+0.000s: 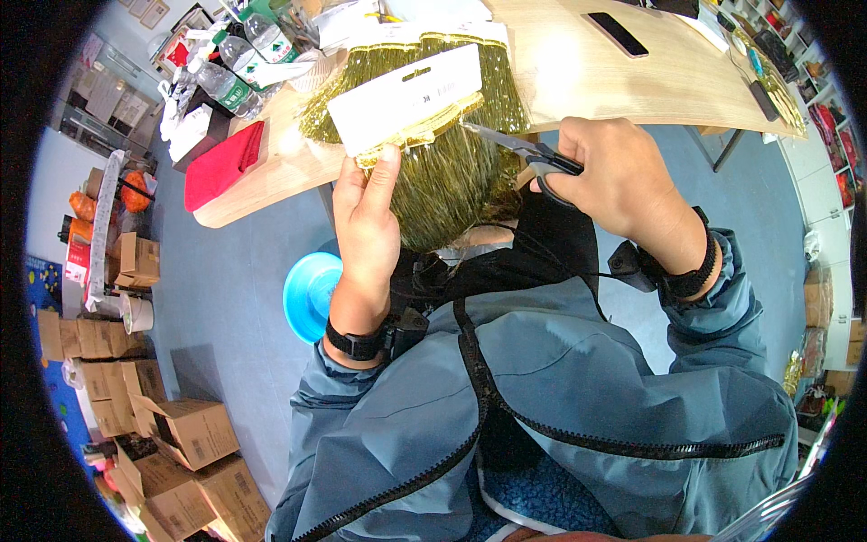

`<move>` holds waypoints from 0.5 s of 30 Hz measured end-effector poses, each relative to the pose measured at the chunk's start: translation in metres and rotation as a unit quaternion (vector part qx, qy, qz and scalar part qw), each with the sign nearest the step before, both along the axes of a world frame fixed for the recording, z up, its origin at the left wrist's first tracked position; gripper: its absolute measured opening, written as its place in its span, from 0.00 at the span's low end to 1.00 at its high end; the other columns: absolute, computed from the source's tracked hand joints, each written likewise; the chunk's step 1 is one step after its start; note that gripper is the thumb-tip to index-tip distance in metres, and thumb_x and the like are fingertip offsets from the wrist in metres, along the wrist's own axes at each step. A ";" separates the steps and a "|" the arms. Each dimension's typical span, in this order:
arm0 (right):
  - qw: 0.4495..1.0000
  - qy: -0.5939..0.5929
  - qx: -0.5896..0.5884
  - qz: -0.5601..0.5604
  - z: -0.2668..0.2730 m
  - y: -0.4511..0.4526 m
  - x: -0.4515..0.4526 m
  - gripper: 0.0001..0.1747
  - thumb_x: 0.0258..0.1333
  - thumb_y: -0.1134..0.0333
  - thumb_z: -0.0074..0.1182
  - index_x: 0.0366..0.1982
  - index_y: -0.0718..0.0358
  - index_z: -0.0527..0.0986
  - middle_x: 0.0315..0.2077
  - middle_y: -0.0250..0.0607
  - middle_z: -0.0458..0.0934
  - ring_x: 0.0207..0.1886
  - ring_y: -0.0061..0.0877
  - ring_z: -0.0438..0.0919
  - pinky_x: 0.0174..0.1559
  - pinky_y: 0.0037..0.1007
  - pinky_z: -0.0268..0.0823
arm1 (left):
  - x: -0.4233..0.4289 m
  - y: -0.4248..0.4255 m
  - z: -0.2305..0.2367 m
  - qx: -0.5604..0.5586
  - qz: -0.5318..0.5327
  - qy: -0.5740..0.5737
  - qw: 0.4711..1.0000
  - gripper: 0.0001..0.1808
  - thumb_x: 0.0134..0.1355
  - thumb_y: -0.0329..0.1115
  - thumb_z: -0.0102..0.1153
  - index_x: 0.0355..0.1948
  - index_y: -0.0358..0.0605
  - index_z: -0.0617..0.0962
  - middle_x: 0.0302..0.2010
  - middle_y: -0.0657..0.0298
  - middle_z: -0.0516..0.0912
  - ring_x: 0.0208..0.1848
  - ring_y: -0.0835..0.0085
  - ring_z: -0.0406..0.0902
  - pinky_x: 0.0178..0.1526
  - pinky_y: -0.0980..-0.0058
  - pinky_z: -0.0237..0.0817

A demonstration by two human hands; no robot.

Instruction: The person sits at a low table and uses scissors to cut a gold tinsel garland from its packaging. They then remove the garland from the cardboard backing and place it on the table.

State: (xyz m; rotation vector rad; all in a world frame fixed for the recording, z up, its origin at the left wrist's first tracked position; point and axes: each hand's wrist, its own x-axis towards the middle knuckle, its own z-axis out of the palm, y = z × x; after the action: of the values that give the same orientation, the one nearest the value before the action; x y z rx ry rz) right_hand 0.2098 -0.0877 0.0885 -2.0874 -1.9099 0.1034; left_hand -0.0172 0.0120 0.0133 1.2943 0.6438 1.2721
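Note:
My left hand pinches the lower left corner of a white header card and the gold braided band beneath it. Gold tinsel fringe hangs from this band over my lap. My right hand holds black-handled scissors, with fingers through the handles. The scissor tips touch or lie close to the fringe just below the right end of the band; whether they touch cannot be told. Behind the card, more carded gold fringe lies on the wooden table and hangs over its front edge.
On the wooden table lie a smartphone, a folded red cloth and several plastic water bottles. A blue basin stands on the floor by my left forearm. Cardboard boxes are stacked at the far left.

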 end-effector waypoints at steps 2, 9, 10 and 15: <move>1.000 0.003 0.006 0.003 0.001 -0.001 0.000 0.16 0.45 0.58 0.62 0.29 0.66 0.79 0.26 0.54 0.81 0.34 0.51 0.81 0.40 0.46 0.73 | 0.000 -0.001 0.001 0.018 -0.002 0.000 1.000 0.22 0.73 0.38 0.54 0.63 0.34 0.72 0.56 0.61 0.80 0.57 0.76 0.74 0.63 0.75 0.60; 1.000 0.003 0.015 0.013 0.002 -0.002 0.001 0.15 0.46 0.59 0.61 0.28 0.64 0.78 0.26 0.53 0.81 0.34 0.51 0.81 0.40 0.46 0.74 | 0.001 -0.001 0.000 0.028 -0.007 0.020 0.999 0.20 0.72 0.32 0.54 0.62 0.35 0.72 0.57 0.60 0.80 0.59 0.75 0.73 0.64 0.75 0.59; 1.000 0.001 0.013 0.012 0.002 -0.002 0.001 0.15 0.45 0.59 0.61 0.28 0.64 0.78 0.26 0.53 0.81 0.34 0.51 0.81 0.40 0.46 0.74 | 0.001 -0.001 -0.001 0.030 -0.010 0.018 0.999 0.20 0.72 0.31 0.54 0.62 0.35 0.72 0.58 0.60 0.80 0.59 0.75 0.73 0.64 0.75 0.59; 1.000 -0.014 0.003 0.015 -0.001 -0.002 0.002 0.14 0.45 0.59 0.62 0.28 0.64 0.78 0.26 0.53 0.81 0.34 0.52 0.81 0.39 0.46 0.73 | 0.002 0.001 -0.007 0.039 -0.025 0.013 0.999 0.21 0.71 0.30 0.55 0.62 0.34 0.72 0.58 0.60 0.79 0.60 0.75 0.73 0.65 0.75 0.58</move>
State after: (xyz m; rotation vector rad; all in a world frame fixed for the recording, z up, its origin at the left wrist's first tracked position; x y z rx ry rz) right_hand 0.2121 -0.0900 0.0878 -2.0676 -1.9553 0.0755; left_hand -0.0147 0.0130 0.0060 1.3847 0.5810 1.2508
